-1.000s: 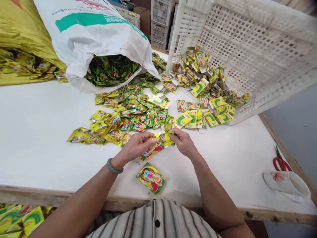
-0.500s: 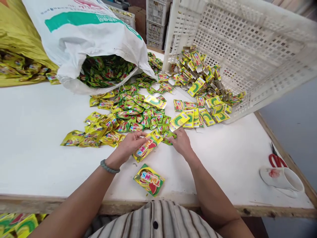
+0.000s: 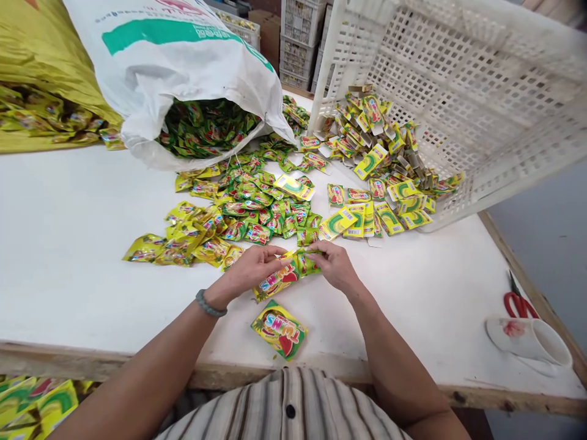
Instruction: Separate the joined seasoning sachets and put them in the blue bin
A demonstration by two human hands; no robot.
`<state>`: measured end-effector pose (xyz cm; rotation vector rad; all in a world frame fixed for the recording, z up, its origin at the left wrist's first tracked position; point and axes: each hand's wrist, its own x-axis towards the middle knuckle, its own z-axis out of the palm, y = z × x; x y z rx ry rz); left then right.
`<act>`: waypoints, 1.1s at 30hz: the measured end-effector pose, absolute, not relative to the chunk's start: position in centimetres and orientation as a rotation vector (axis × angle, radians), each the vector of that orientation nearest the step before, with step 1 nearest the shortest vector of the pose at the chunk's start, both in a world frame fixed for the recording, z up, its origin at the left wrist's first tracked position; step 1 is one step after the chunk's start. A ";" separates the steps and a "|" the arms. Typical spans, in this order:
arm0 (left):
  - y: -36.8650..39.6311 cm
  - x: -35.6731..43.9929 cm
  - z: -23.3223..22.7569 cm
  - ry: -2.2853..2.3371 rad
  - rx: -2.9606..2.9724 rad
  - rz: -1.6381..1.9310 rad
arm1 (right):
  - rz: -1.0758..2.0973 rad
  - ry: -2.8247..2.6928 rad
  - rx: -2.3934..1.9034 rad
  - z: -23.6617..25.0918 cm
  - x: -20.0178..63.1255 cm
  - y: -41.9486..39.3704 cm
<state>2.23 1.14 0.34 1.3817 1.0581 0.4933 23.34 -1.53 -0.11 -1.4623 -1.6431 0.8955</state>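
My left hand (image 3: 260, 267) is closed on a small yellow-and-green candy box (image 3: 277, 281) marked TWINS, tilted a little above the table. In my right hand (image 3: 337, 264), thumb and fingers pinch a green candy sachet (image 3: 308, 263) at the upper right end of that box. Whether the sachet's tip is inside the box I cannot tell. Closer to me, a second candy box (image 3: 279, 330) lies flat on the table. Just beyond my hands spread a heap of green sachets (image 3: 257, 211) and, to its left, a pile of yellow sachets (image 3: 188, 235).
A white sack (image 3: 183, 67) spills green sachets. A yellow sack (image 3: 41, 55) holds yellow ones. At the right, a tipped white crate (image 3: 458, 79) spills flat cartons (image 3: 389, 177). Red-handled scissors (image 3: 518, 302) and a white cup (image 3: 527, 339) lie near the table's right edge.
My right hand has lifted the green sachet off the table and brought it left against the box's end. My left hand still holds the box. The view has shifted slightly.
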 end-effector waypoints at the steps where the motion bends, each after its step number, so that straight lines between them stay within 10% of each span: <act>1: 1.1 2.3 0.4 1.024 1.384 0.483 | 0.877 -1.699 -1.456 -0.1 23.2 -1.6; 33: 0.7 3.1 0.7 0.968 0.894 0.705 | 0.939 -1.216 -1.407 0.6 21.3 -2.1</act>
